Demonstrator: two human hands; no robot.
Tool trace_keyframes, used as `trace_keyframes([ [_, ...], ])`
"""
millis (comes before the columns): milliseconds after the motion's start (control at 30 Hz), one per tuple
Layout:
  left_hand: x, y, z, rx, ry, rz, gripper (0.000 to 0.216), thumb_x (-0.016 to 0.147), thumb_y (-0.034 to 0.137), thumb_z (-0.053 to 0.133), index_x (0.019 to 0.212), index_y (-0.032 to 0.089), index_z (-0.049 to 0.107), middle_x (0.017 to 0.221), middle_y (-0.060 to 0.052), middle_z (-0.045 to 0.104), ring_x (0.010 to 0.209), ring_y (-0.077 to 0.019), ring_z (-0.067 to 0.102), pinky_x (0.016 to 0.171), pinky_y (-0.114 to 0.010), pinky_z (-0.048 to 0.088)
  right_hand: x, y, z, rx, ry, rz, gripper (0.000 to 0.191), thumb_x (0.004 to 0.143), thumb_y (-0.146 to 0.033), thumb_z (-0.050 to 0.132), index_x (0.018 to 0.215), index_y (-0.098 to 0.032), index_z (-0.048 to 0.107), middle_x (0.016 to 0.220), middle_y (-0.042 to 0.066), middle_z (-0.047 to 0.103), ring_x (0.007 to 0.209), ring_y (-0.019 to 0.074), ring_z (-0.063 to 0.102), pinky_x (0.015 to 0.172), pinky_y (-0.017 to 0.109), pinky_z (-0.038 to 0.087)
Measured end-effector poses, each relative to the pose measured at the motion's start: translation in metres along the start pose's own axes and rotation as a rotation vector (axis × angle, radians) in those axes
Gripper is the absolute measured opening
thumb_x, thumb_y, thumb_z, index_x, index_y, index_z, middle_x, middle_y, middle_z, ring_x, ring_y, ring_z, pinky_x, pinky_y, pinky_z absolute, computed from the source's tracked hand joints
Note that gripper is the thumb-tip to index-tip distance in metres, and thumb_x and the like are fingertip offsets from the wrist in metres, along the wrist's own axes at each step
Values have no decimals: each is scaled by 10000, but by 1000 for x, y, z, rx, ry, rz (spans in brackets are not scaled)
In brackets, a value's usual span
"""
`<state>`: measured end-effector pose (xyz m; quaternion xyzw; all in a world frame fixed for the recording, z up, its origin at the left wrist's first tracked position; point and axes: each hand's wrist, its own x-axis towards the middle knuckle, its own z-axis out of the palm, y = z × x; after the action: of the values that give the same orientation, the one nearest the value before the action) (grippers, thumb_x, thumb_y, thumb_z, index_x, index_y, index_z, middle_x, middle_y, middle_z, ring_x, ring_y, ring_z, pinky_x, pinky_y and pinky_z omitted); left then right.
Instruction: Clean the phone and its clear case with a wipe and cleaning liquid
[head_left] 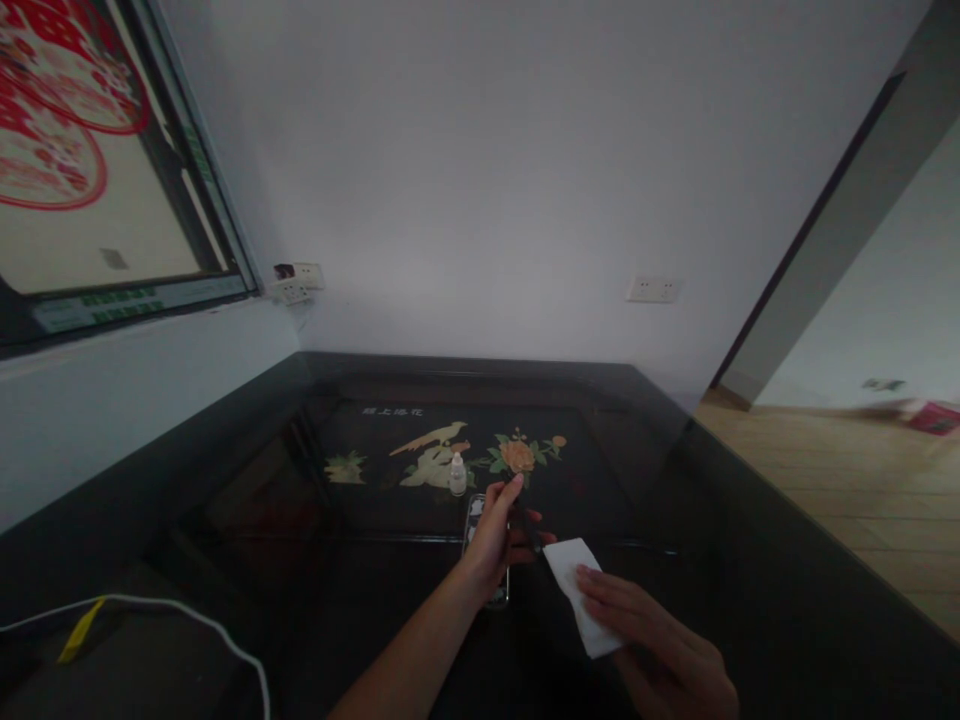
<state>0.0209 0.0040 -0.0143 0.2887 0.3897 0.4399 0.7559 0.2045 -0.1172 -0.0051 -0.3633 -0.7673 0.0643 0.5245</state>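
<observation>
My left hand [496, 530] is closed on a slim dark object [526, 524] that is hard to tell from the black tabletop. A folded white tissue [574, 590] is gripped between the fingers of my right hand [652, 630]; its upper left corner reaches close to the dark object. Beneath my left hand and wrist lies a phone-shaped item [475, 507] with a light rim and a black-and-white pattern, mostly covered. Just beyond it a small clear bottle [457, 475] with a white cap stands upright.
The glossy black table [360, 620] carries an inlaid bird and flower picture [517, 455]. A white cable [176, 603] with a yellow tag [81, 630] lies at the near left. Behind are a wall with sockets [654, 290] and, at left, a window [97, 160].
</observation>
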Motion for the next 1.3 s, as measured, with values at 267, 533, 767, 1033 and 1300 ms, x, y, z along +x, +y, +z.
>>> trace_keyframes([
  [267, -1, 2, 2, 5, -8, 8, 636, 798, 701, 666, 1191, 274, 403, 847, 5, 670, 620, -223, 731, 547, -291, 554, 6, 3, 22, -18, -151, -175, 479, 892, 11, 566, 1285, -233, 692, 1236, 69, 758, 1155, 218, 722, 998, 317, 608],
  [533, -4, 6, 0, -6, -28, 43, 666, 791, 741, 649, 1203, 274, 414, 864, -3, 662, 654, -231, 740, 606, -355, 609, -16, 16, 25, 23, -206, -49, 484, 870, 22, 563, 1243, -252, 704, 1187, 59, 779, 1104, 186, 744, 981, 253, 598],
  [767, -4, 7, -1, -28, -10, 52, 669, 787, 727, 675, 1215, 277, 427, 867, -1, 674, 666, -217, 741, 631, -340, 611, -36, 41, 5, -20, -182, 186, 379, 841, -59, 602, 1107, -264, 776, 1129, 56, 798, 1053, 210, 765, 958, 277, 612],
  [1033, -3, 9, -2, -1, -2, 62, 671, 801, 719, 656, 1246, 265, 441, 839, -6, 671, 625, -213, 726, 597, -336, 600, -25, 82, -24, -261, -118, 447, 321, 882, -241, 594, 1157, -241, 759, 1195, 92, 772, 1100, 271, 743, 989, 412, 599],
  [1300, -6, 11, 1, 16, 6, 62, 690, 780, 735, 654, 1238, 258, 456, 817, 4, 662, 559, -186, 694, 532, -295, 566, -22, 96, -24, -250, -265, 509, 454, 836, -178, 528, 1253, -214, 703, 1262, 105, 733, 1181, 265, 695, 1067, 438, 531],
])
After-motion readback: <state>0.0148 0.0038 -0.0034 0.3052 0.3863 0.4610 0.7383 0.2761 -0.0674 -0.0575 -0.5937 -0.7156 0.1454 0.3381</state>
